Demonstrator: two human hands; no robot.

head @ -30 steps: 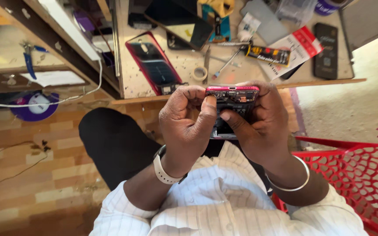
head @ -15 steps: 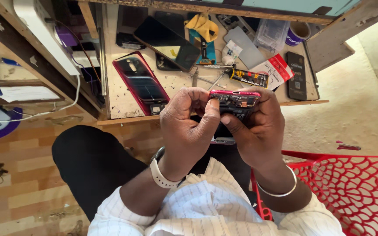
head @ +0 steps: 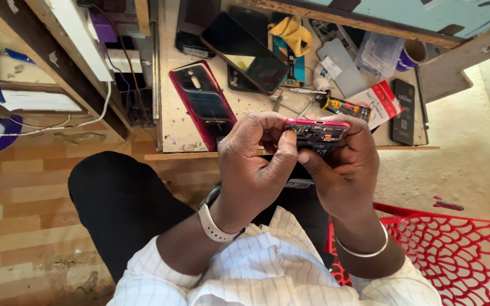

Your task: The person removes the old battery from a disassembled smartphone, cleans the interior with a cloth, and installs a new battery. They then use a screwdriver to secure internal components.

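Pink-framed opened phone is held above the counter near edge, pinched by left hand and right hand; internals being worked, fine fingertip control likely needed next.

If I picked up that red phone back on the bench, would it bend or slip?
The red back looks like a thin, loose cover, so probably light and a bit bendy. Its glossy surface reflects light, so it may slip. It lies flat on the bench, so rolling seems unlikely.
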